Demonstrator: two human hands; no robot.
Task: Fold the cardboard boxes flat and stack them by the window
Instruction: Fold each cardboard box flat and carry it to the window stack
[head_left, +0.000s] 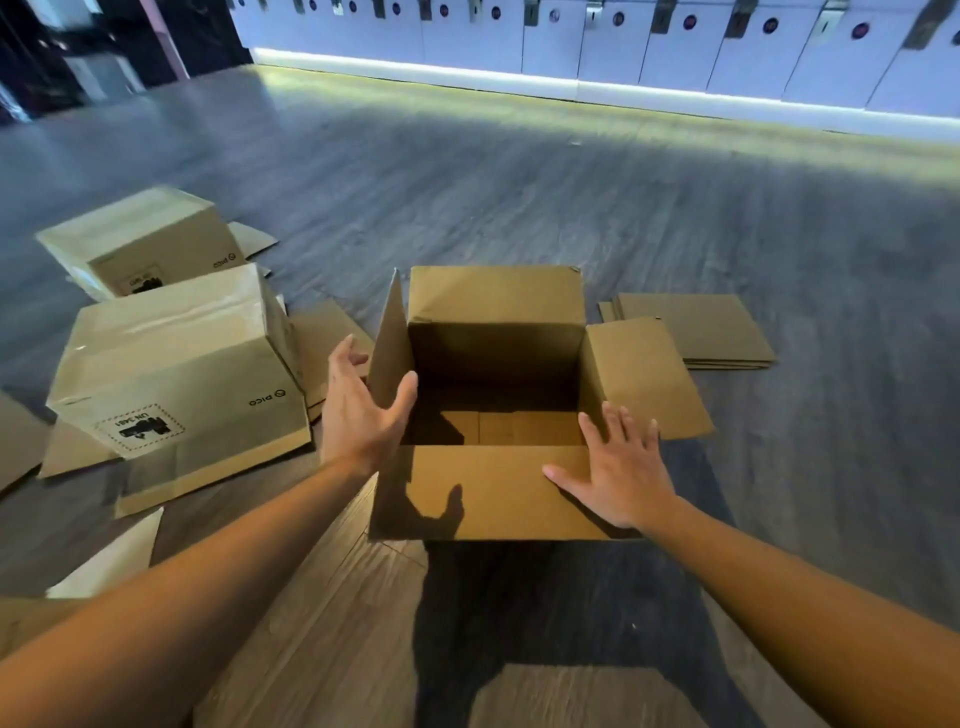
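Open box (493, 405): upright on floor, centre, flaps out.
Left hand (363, 410): spread, thumb hooking the raised left flap.
Right hand (618, 473): flat, fingers straight, near right corner.
Flattened stack (696, 327): behind, right.
Risk: uneven push may buckle panels rather than collapse seams.

left hand (363, 410): fingers straight, thumb spread, arm stretched forward
right hand (621, 467): flat, palm down, fingers splayed, arm extended

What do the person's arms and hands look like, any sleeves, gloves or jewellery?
Both arms are bare as far up as the picture shows, with no sleeve in view. The left hand and the right hand wear no gloves, and no rings, watch or wristband can be seen on them. No markings show on either arm.
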